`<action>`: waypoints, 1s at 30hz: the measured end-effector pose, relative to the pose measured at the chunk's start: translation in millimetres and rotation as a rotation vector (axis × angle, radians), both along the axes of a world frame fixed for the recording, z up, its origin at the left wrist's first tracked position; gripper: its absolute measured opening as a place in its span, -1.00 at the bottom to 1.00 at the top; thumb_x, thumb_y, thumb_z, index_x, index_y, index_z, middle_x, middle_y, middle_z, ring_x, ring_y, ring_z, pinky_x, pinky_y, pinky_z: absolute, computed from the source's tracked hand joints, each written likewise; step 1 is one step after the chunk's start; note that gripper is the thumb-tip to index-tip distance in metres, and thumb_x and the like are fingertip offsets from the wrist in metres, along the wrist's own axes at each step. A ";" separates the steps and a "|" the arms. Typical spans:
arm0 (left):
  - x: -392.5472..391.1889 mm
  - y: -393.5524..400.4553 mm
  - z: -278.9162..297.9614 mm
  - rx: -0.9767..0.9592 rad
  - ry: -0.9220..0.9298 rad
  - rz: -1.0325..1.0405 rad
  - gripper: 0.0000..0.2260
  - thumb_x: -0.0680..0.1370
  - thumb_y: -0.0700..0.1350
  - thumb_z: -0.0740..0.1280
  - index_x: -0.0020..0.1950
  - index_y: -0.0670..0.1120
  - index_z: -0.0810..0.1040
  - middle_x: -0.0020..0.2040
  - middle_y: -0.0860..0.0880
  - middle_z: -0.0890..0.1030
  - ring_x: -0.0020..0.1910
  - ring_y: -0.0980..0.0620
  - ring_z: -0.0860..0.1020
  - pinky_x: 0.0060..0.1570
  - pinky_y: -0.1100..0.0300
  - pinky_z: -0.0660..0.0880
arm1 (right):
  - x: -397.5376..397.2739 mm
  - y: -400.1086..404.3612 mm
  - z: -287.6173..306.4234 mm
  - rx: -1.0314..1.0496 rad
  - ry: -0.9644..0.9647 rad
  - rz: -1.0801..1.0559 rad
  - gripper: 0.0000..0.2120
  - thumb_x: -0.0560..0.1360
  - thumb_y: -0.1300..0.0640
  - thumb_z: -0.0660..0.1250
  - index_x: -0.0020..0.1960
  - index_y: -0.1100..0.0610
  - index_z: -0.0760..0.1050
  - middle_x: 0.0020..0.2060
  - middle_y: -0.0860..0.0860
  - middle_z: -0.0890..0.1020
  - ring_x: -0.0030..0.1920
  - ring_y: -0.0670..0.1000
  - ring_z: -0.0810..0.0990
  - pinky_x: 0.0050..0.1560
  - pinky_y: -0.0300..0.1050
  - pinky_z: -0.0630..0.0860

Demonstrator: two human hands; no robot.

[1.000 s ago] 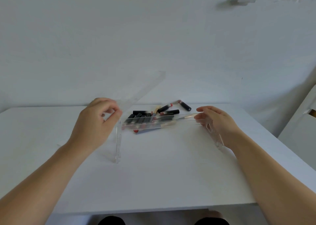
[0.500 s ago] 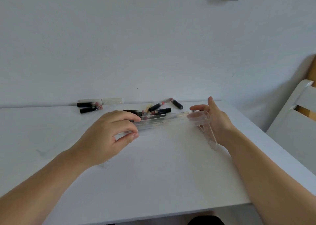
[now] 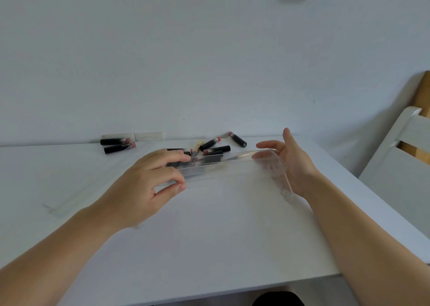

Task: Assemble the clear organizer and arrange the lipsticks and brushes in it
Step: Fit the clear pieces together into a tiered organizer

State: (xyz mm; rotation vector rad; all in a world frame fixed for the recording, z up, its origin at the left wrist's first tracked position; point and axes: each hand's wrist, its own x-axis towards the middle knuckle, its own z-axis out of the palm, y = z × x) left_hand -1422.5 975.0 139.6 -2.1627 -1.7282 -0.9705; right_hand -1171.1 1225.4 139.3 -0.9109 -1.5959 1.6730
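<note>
A long clear organizer panel [image 3: 232, 166] stands across the middle of the white table [image 3: 209, 235]. My left hand [image 3: 149, 184] is pinched on its left end. My right hand [image 3: 296, 163] is spread flat against the clear side piece [image 3: 285, 184] at its right end, thumb apart from the fingers. Behind the panel lies a cluster of black lipsticks [image 3: 216, 147] with a cream-handled brush [image 3: 198, 145]; some show only through the plastic. Two more black lipsticks [image 3: 117, 145] lie at the back left.
Another clear panel [image 3: 76, 189] lies flat on the table to the left of my left hand. A white wall socket [image 3: 149, 136] sits at the table's back edge. A white chair [image 3: 400, 166] stands off the right side.
The upright clear piece under my left hand is gone, and a panel lies flat on the left. My left hand moved right onto the long panel. My right hand opened out flat.
</note>
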 end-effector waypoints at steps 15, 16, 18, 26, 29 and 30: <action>3.6 -0.8 -4.1 -0.074 -0.036 0.121 -0.78 0.64 0.06 0.33 -0.12 0.01 0.64 0.33 0.15 0.52 0.37 0.13 0.44 0.50 0.34 0.07 | -0.9 -5.3 -2.7 0.136 -0.046 0.048 -0.46 0.60 -0.29 0.10 0.14 0.07 0.65 0.02 0.08 0.73 0.07 0.03 0.71 0.13 -0.02 0.45; 4.2 -0.8 -3.7 -0.065 -0.035 0.136 -0.78 0.64 0.05 0.33 -0.12 0.00 0.65 0.32 0.14 0.52 0.35 0.15 0.43 0.52 0.33 0.04 | -0.9 -6.8 -3.2 0.155 -0.054 0.057 -0.50 0.60 -0.26 0.12 0.15 0.06 0.65 0.03 0.07 0.73 0.08 0.03 0.70 0.18 -0.01 0.44; 6.0 -0.9 -2.2 -0.052 -0.037 0.155 -0.80 0.57 0.04 0.31 -0.13 -0.01 0.66 0.30 0.14 0.52 0.32 0.18 0.42 0.51 0.36 0.05 | -0.8 -10.4 -4.1 0.193 -0.067 0.070 -0.57 0.58 -0.22 0.17 0.16 0.03 0.64 0.04 0.05 0.73 0.09 0.02 0.69 0.25 0.00 0.43; 5.3 -1.7 -5.0 -0.083 -0.157 0.246 -0.93 0.53 -0.06 0.49 -0.15 0.08 0.72 0.29 0.17 0.58 0.23 0.19 0.49 0.07 0.26 0.39 | -1.4 -22.6 -4.6 0.229 -0.115 0.032 -0.68 0.48 -0.21 0.34 0.22 -0.25 0.57 0.16 -0.19 0.66 0.22 -0.18 0.59 0.33 -0.12 0.40; 3.3 -1.3 -7.6 -0.083 -0.244 0.263 -0.92 0.53 -0.02 0.49 -0.14 0.16 0.71 0.31 0.24 0.56 0.23 0.20 0.53 0.06 0.19 0.44 | 6.5 -24.0 -8.5 0.222 -0.141 0.043 -0.65 0.58 -0.07 0.35 0.34 -0.29 0.46 0.32 -0.23 0.54 0.28 -0.32 0.48 0.40 -0.14 0.33; 3.2 -0.6 -7.9 -0.081 -0.256 0.261 -0.92 0.53 -0.01 0.49 -0.15 0.18 0.71 0.31 0.24 0.56 0.24 0.20 0.53 0.05 0.17 0.45 | 9.4 -24.8 -10.6 0.238 -0.152 0.059 -0.58 0.60 0.00 0.35 0.40 -0.28 0.40 0.37 -0.22 0.49 0.28 -0.36 0.45 0.40 -0.13 0.32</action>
